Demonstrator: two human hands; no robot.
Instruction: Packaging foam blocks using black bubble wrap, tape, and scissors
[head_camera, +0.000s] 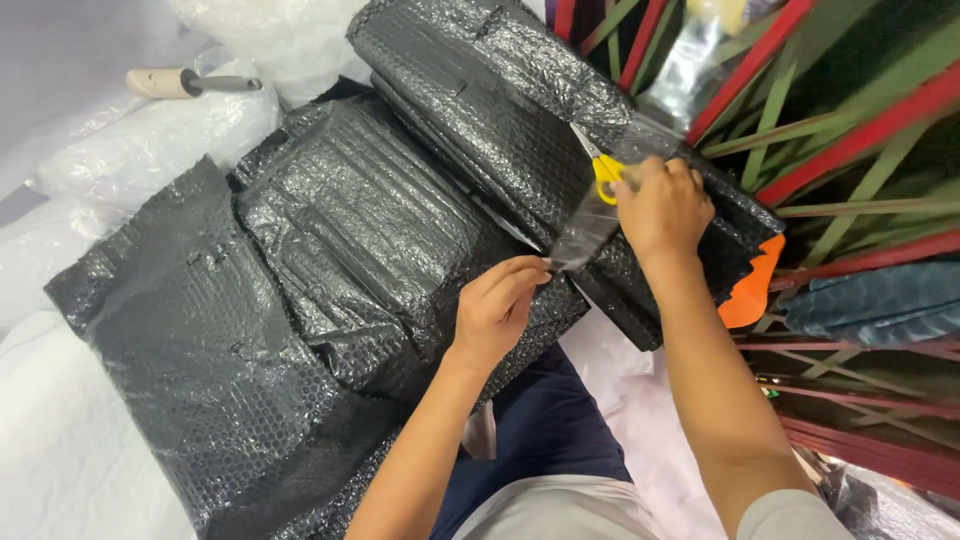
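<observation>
My right hand grips yellow-handled scissors whose blades point up and left over a bundle wrapped in black bubble wrap. My left hand pinches the lower end of a clear tape strip that stretches up toward the scissors. A second, flatter package in black bubble wrap lies to the left, and a loose black bubble-wrap sheet spreads toward the lower left.
Clear bubble wrap is piled at the upper left, with a wooden-handled tool lying on it. A mat with red and green stripes covers the right side. An orange piece shows under the bundle's right end.
</observation>
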